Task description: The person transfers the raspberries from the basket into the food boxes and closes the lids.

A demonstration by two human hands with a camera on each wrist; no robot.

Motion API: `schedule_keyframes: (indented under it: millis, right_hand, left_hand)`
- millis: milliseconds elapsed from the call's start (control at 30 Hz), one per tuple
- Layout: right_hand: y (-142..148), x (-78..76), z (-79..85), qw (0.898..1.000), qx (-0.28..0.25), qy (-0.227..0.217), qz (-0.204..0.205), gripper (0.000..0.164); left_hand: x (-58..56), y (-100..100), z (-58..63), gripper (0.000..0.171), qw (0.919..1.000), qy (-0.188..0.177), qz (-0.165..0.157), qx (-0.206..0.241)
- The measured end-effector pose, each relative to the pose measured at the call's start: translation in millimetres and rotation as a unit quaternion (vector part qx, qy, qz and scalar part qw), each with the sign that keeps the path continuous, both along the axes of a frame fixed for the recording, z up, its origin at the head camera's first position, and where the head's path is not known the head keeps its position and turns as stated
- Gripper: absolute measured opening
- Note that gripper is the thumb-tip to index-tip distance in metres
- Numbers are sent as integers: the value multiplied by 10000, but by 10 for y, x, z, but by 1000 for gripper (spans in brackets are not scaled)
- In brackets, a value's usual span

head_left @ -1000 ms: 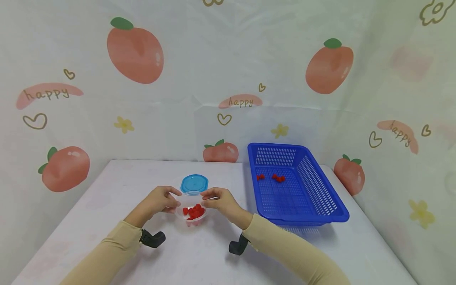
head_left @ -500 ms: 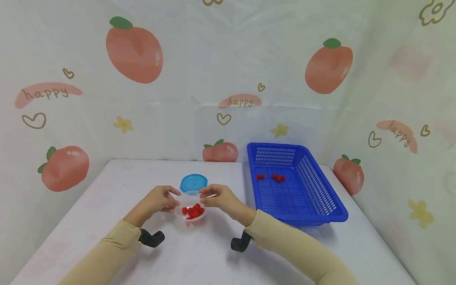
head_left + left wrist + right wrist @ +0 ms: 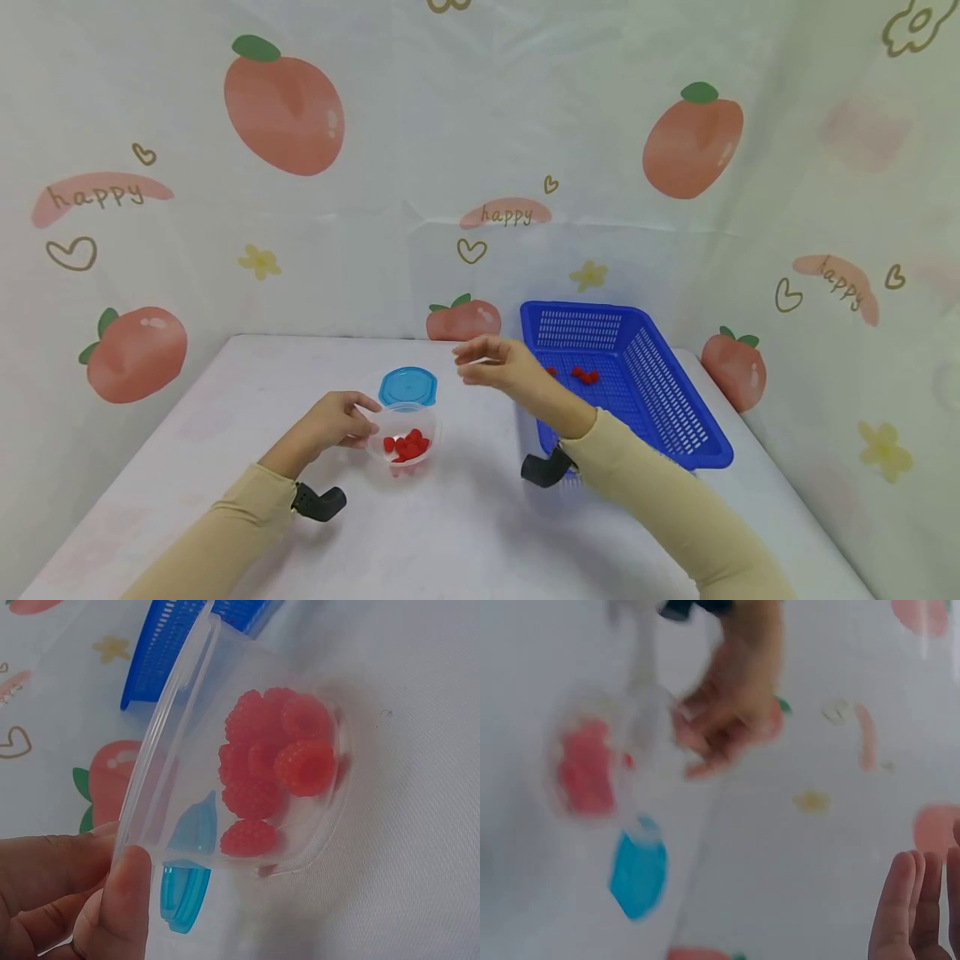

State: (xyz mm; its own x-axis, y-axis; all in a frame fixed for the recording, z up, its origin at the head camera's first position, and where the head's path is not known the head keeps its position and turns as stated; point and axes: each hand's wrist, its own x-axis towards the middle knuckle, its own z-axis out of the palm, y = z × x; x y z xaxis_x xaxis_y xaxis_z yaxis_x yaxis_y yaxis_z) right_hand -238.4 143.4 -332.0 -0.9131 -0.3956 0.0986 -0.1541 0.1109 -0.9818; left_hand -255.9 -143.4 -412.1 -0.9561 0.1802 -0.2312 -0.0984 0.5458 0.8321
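My left hand (image 3: 336, 421) pinches the left rim of a clear plastic container (image 3: 408, 419), thumb and fingers on its edge in the left wrist view. Several red raspberries (image 3: 259, 769) lie in the bottom of the container, which stands on the white table. My right hand (image 3: 498, 367) is raised between the container and a blue basket (image 3: 645, 408), holding nothing. Its fingers (image 3: 904, 900) look fairly straight in the right wrist view, where the rest is blurred. A blue lid (image 3: 408, 385) lies on the table just behind the container.
More raspberries (image 3: 585, 376) lie inside the blue basket at the right, partly behind my right hand and arm. A cloth wall (image 3: 360, 275) printed with fruit stands along the back of the table (image 3: 375, 550).
My right hand has let go of the container's right rim and moved up and right toward the basket. My left hand and the container have stayed in place.
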Motion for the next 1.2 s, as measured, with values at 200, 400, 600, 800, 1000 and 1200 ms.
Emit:
schedule_keyframes:
  millis: [200,400,600,800,1000,1200]
  right_hand:
    - [544,-292,295,9941,-915,41,-589,19]
    - [1133,-638,287,9792,-1194,470,-1574,28]
    - [1594,-828,15,9672,-404,370,-2479,37]
    - [1835,-850,-269,9601,1042,-53,-2595,46]
    - [1923,-829,-466,9508,1934,-580,-2348,46]
    - [1937,-864,-643,9367,2591,-1000,-2132,42]
  left_hand:
    - [-10,3,-10,38,10000,-34,26,-34]
    - [-15,10,-14,38,9999,-37,78,-78]
    - [-18,-1,-25,37,10000,-12,28,-30]
    - [-27,-3,-24,38,10000,-25,32,-36]
    - [-3,4,5,39,10000,9,-53,22]
    - [-30,-7,-20,38,10000,-44,-26,38]
